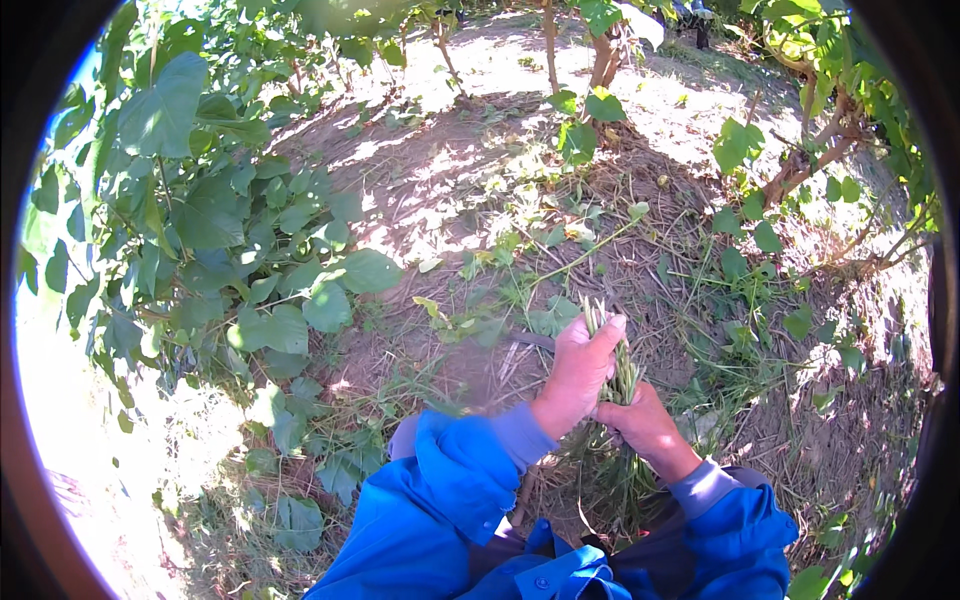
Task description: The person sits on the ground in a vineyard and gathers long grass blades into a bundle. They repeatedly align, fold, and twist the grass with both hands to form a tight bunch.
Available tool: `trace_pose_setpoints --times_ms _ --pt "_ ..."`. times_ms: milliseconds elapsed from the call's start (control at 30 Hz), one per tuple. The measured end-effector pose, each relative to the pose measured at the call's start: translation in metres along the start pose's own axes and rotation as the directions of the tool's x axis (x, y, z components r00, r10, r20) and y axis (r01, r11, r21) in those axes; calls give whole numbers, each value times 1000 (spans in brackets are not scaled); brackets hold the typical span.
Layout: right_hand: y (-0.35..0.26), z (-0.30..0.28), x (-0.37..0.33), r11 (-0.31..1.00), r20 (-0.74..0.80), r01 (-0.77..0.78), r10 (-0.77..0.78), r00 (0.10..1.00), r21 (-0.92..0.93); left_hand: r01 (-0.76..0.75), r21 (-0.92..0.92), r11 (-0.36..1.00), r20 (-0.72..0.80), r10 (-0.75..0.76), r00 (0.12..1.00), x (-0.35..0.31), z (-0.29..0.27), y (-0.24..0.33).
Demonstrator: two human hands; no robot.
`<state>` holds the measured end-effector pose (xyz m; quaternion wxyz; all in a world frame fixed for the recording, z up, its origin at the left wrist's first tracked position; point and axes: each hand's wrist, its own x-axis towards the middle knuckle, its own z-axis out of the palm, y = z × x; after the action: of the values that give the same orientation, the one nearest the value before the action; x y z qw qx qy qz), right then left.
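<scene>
A bundle of thin green and pale stalks [626,374] stands roughly upright in front of me, its pale ends at the top. My left hand [577,374] is closed round its upper part, thumb pointing up. Lower down, my right hand [645,424] grips the same bundle from the right. The grassy lower part [628,485] hangs between my forearms toward my lap. Just beyond my left hand, a narrow dark strip [533,341] lies on the soil; its kind is unclear.
Broad-leaved bushes [240,230] crowd the left. Thin trunks [606,62] rise at the back, and a leafy branching trunk [825,150] stands at the right. Dry stalks and weeds [740,350] litter the sloping soil [400,180]. A long green stem [590,250] lies ahead.
</scene>
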<state>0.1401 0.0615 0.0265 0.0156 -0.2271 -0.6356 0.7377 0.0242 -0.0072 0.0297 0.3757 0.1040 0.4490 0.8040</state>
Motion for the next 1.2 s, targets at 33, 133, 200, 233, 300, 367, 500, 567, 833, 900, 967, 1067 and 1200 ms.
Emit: trace_pose_setpoints --times_ms 33,133,200,233,300,367,500,567,833,900,967,1067,1200 --pt "3 0 2 1000 -6 -4 4 1000 -15 -5 6 1000 -5 5 1000 0 0 1" --pt "2 0 2 1000 -7 2 -2 1000 -30 -4 19 1000 -10 4 1000 1 -1 1" --pt "1 1 2 999 -8 -20 20 1000 -31 -19 31 999 -9 19 1000 2 -1 0" --pt "1 2 2 999 -11 -29 29 1000 -28 -26 37 999 -9 26 1000 2 -2 0" --pt "3 2 2 998 -12 -51 51 999 -32 -21 31 999 -4 21 1000 3 -4 0" --pt "7 1 5 996 -2 -80 80 997 -38 -18 28 999 -10 18 1000 3 -6 0" --pt "2 5 6 997 6 -65 66 998 -42 -22 71 997 -35 24 999 5 -8 1" --pt "2 6 6 998 22 -51 51 998 -25 -31 70 997 -36 34 999 5 -10 2" --pt "0 11 12 997 27 -63 64 998 -44 -45 125 991 -29 49 998 6 -18 10" --pt "3 11 15 998 36 -53 54 998 -41 -44 134 990 -34 49 998 6 -19 11" --pt "5 12 17 999 48 -36 38 998 -30 -37 157 987 -47 45 998 5 -21 12" --pt "0 20 16 1000 61 -20 21 998 -11 -106 213 971 -53 120 991 4 -25 11" --pt "-1 22 16 998 63 -46 48 997 -39 -123 200 972 -55 136 989 3 -27 12"
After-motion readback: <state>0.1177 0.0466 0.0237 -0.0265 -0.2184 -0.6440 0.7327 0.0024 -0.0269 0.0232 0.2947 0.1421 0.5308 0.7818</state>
